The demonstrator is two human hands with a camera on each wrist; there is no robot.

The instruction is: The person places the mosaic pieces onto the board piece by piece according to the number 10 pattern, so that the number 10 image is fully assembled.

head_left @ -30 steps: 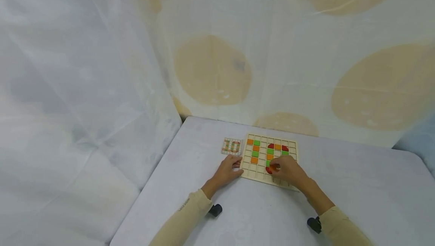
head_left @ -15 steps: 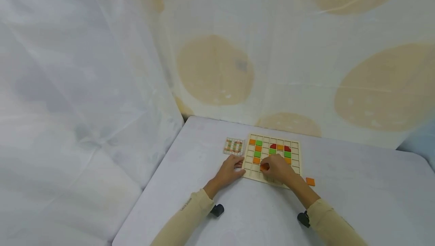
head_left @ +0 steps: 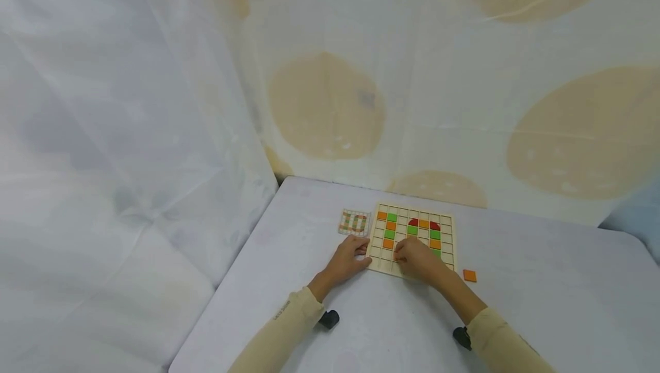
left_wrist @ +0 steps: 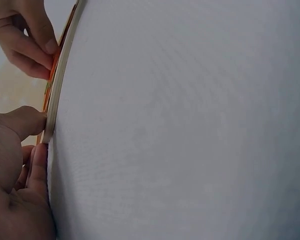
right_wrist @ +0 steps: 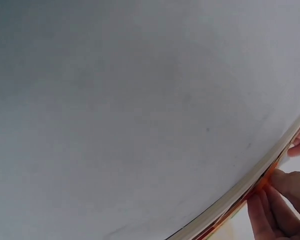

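On the pale grey counter (head_left: 541, 304) lies a flat wooden grid board (head_left: 447, 219) of square cells, part filled with orange, green and red tiles. The left hand (head_left: 349, 256) rests at the board's near left corner, fingers and thumb laid straight against its edge, a grip that holds nothing and only steadies; the left wrist view shows the same, with the thumb (left_wrist: 21, 121) touching the thin pale edge of the board (left_wrist: 60, 80). The right hand (head_left: 416, 258) lies over the board's lower middle cells with its fingers bent down onto the tiles. In the right wrist view its fingertips (right_wrist: 282, 182) pinch a small orange square piece (right_wrist: 268, 176) just at the board's surface, so the grip is narrow and closed on that tile. A second orange square tile (head_left: 470, 275) lies loose on the counter just off the board's right near corner. A small printed pattern card (head_left: 354, 222) showing a checked "10" lies beside the board's far left corner. Compared with a second ago, the right hand has shifted leftwards across the board, from the red pieces at the lower right of the pattern towards the middle columns, and the loose orange tile now shows on the counter where none showed then. The left hand keeps its place at the corner.
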